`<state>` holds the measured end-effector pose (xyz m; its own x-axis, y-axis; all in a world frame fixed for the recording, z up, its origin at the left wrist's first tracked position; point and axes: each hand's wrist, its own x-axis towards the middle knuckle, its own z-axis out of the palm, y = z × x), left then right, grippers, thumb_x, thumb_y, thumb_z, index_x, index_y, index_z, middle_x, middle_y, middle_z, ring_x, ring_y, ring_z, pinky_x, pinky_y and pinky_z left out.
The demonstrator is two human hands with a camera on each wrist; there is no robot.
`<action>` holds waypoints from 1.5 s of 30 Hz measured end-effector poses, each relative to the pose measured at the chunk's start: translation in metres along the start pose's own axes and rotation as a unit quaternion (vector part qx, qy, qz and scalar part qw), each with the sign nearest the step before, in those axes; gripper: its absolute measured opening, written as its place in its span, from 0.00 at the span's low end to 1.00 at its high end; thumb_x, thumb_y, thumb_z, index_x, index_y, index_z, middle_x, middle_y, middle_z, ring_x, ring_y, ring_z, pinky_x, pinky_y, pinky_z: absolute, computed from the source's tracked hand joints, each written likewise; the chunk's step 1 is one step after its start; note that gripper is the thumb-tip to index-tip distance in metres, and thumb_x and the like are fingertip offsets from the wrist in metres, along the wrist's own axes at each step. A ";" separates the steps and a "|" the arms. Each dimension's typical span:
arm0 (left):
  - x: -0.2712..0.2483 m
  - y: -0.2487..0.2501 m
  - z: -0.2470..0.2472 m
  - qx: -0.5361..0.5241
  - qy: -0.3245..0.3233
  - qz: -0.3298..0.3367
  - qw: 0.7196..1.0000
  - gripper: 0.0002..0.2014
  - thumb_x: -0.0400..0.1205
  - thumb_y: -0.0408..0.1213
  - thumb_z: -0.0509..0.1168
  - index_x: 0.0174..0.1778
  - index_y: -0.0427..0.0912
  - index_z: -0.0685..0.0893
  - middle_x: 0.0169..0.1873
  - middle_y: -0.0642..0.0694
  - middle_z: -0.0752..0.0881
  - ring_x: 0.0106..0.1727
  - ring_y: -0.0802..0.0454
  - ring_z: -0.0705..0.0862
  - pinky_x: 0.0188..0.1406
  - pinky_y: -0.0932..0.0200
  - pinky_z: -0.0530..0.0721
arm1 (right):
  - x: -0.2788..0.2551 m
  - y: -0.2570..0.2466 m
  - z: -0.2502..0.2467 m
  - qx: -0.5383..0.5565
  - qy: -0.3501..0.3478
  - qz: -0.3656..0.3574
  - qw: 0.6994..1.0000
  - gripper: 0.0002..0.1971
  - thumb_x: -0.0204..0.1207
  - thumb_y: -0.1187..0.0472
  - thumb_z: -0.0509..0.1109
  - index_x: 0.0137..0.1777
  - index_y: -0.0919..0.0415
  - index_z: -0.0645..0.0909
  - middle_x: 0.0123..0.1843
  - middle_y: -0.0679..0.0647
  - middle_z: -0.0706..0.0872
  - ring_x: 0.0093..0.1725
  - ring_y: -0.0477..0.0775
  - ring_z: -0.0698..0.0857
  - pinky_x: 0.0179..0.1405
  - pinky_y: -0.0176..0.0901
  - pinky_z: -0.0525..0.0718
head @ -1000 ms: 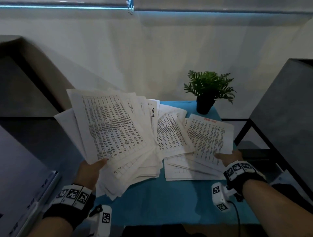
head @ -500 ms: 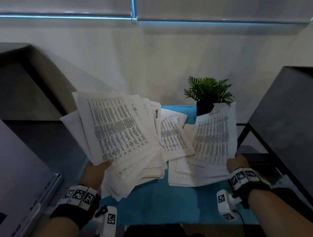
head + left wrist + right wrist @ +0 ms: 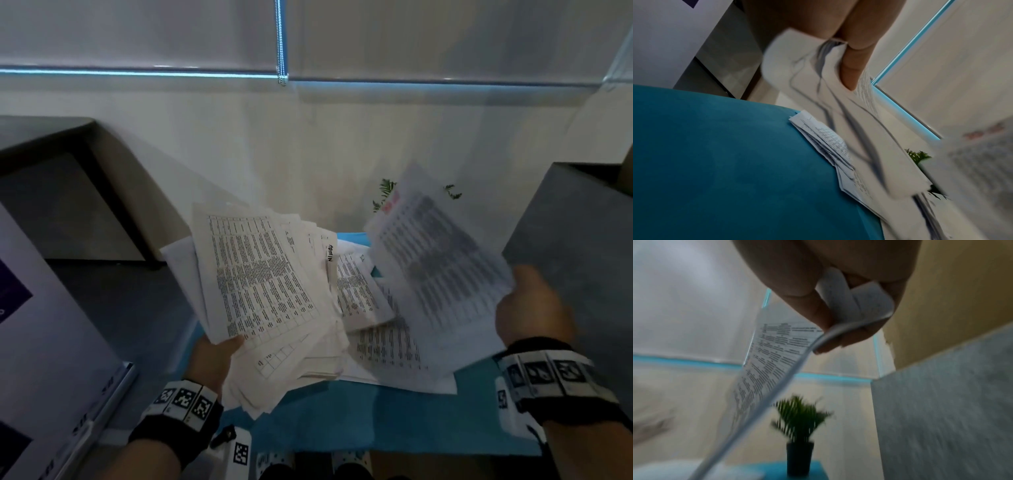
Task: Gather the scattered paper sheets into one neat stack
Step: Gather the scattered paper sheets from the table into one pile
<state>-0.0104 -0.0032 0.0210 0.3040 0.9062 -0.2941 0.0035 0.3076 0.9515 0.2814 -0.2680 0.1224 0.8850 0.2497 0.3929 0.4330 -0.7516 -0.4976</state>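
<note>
while the blue table [image 3: 394,421] is stretching out under both wrists, the left hand [image 3: 214,356] is gripping a thick fanned bundle of sheets [image 3: 260,284] by its near corner, thumb lying on the printed top page and the other fingers hidden underneath. the bundle is spreading up and away from that hand, its far edges splayed and uneven. just beyond and to the right of the left hand, loose sheets [image 3: 383,339] are lying flat on the table, overlapping one another. the right hand [image 3: 531,308] is pinching a single printed sheet [image 3: 435,270] at its right edge; in the right wrist view the thumb and curled fingers [image 3: 809,305] are clamping a folded-over corner of it. this sheet is hanging tilted and blurred above the loose sheets, reaching left from the right hand toward the bundle. past the raised sheet's far edge, a small potted plant [image 3: 800,431] is standing at the back of the table.
</note>
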 end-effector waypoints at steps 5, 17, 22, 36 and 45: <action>-0.009 0.003 0.005 -0.001 -0.027 -0.021 0.999 0.15 0.78 0.24 0.67 0.62 0.33 0.82 0.41 0.43 0.86 0.41 0.46 0.83 0.48 0.51 0.81 | 0.005 -0.044 -0.039 0.240 0.052 0.026 0.969 0.10 0.78 0.72 0.57 0.57 0.71 0.74 0.46 0.59 0.77 0.46 0.55 0.75 0.51 0.46 0.73; -0.022 0.005 0.028 0.018 -0.150 -0.075 0.986 0.27 0.81 0.19 0.60 0.17 0.40 0.87 0.27 0.38 0.85 0.34 0.42 0.82 0.27 0.61 0.86 | -0.056 -0.102 0.077 0.228 -0.285 0.079 0.928 0.14 0.73 0.71 0.63 0.59 0.64 0.73 0.49 0.59 0.81 0.50 0.60 0.81 0.46 0.45 0.77; -0.016 0.006 0.017 0.035 -0.163 -0.088 0.982 0.05 0.79 0.25 0.65 0.47 0.32 0.86 0.49 0.29 0.86 0.46 0.37 0.85 0.44 0.50 0.89 | -0.053 -0.080 0.088 0.187 -0.262 0.057 0.945 0.39 0.61 0.57 0.80 0.70 0.54 0.66 0.62 0.59 0.80 0.60 0.61 0.81 0.60 0.55 0.81; -0.026 0.027 0.010 -0.086 -0.191 -0.120 0.970 0.26 0.79 0.65 0.54 0.56 0.51 0.87 0.49 0.41 0.91 0.54 0.40 0.86 0.57 0.42 0.82 | -0.062 -0.065 0.093 0.458 -0.415 0.199 0.761 0.20 0.63 0.72 0.77 0.57 0.67 0.83 0.50 0.64 0.91 0.54 0.66 0.88 0.63 0.64 0.82; -0.005 0.017 0.018 0.005 -0.108 -0.035 0.994 0.11 0.75 0.24 0.70 0.50 0.42 0.84 0.45 0.41 0.89 0.44 0.44 0.86 0.53 0.45 0.82 | -0.067 -0.083 0.103 0.418 -0.370 0.096 0.824 0.19 0.66 0.65 0.78 0.58 0.62 0.81 0.52 0.58 0.90 0.50 0.57 0.89 0.52 0.51 0.88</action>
<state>0.0049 -0.0080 0.0400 0.5002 0.7986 -0.3347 0.0404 0.3646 0.9303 0.2035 -0.1593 0.0578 0.6793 0.7115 -0.1799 -0.0335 -0.2148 -0.9761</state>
